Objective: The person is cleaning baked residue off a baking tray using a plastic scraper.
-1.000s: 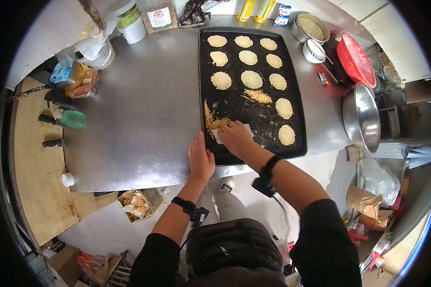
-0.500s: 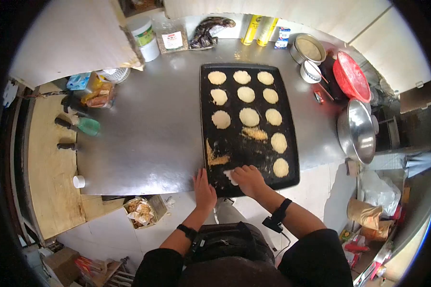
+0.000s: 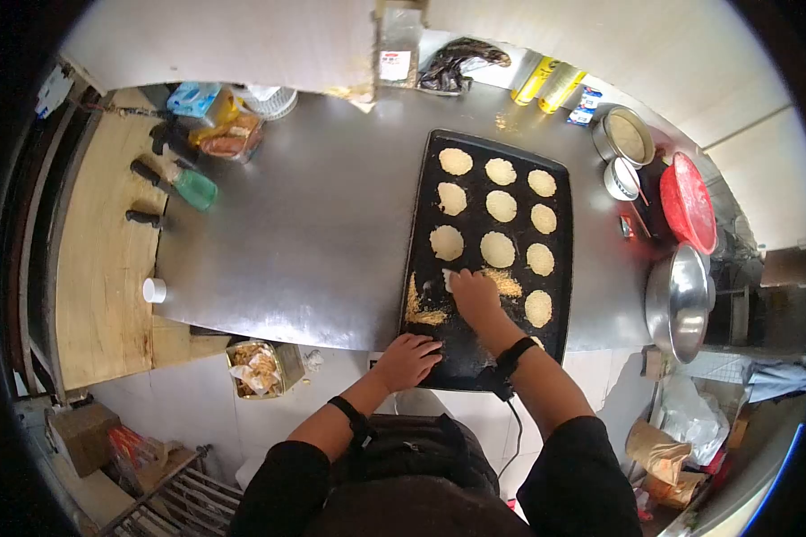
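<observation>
A large black baking tray (image 3: 462, 351) bears rows of pale flat rounds (image 3: 498, 250). My right hand (image 3: 475, 294) is closed on a small white piece with a thin edge, pressed low over the tray; its kind is mostly hidden by my fingers. Right of that hand lies a patch of tan crumbs (image 3: 505, 284), and a second crumb patch (image 3: 428, 316) is near the left rim. At the tray's near left corner, my left hand (image 3: 407, 361) grips the rim with its fingers laid over the edge.
The tray rests on a metal table (image 3: 304, 215), its near end at the front edge. To the right stand a steel bowl (image 3: 678, 302), a red basin (image 3: 688, 204) and a white cup (image 3: 621, 179). A green bottle (image 3: 195, 190) lies left; an open bin (image 3: 261, 369) sits below.
My right hand has moved farther up the tray with the white piece, toward the rounds. My left hand now reaches over the near left corner. The camera view has shifted.
</observation>
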`<state>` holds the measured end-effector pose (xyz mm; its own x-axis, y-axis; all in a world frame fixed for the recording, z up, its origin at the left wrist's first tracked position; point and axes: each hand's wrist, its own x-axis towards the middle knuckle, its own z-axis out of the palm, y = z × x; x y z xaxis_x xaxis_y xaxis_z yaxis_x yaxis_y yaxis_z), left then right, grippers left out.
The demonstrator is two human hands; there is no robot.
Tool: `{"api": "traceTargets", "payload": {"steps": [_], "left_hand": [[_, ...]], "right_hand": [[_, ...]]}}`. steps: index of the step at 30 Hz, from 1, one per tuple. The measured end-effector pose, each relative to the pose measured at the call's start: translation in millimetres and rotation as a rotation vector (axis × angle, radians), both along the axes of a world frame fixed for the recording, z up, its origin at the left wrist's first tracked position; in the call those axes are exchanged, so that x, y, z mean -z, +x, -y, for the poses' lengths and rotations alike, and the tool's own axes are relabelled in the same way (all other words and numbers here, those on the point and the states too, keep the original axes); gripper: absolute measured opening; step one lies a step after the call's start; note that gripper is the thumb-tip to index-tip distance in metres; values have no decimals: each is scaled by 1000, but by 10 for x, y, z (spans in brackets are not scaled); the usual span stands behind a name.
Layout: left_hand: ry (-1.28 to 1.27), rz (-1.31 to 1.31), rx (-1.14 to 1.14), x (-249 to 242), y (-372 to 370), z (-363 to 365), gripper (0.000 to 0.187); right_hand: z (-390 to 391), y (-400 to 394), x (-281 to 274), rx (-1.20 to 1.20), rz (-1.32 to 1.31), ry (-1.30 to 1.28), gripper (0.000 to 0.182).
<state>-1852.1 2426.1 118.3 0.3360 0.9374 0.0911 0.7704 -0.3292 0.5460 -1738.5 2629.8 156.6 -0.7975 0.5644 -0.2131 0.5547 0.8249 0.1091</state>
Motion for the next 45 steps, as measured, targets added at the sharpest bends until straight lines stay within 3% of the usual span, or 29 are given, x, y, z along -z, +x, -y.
{"api": "traceTargets", "payload": {"steps": [5, 11, 21, 28, 34, 38, 41, 45], "left_hand": [[-13, 5, 20, -68, -56, -36, 33], [-28, 35, 43, -107, -94, -39, 38], [1, 28, 47, -44, -66, -35, 38], [-48, 29, 25, -60, -66, -43, 38], [-68, 13, 19, -1, -58, -69, 43], [-80, 15, 35, -105, -98, -109, 45], [-72, -5, 17, -82, -57, -122, 44], [-96, 12, 2, -131, -44, -142, 40]], "right_hand": [[-213, -158, 54, -30, 24, 99, 16], [-297, -319, -56, 6, 198, -23, 23], [-609, -559, 142, 52, -5, 124, 16], [-1115, -651, 117, 167, -41, -26, 13], [-570, 3, 12, -157, -92, 34, 19], [-565, -1, -4, -175, -114, 44, 21], [-794, -301, 81, -90, 126, 54, 20], [-980, -461, 164, -72, 117, 17, 19]]}}
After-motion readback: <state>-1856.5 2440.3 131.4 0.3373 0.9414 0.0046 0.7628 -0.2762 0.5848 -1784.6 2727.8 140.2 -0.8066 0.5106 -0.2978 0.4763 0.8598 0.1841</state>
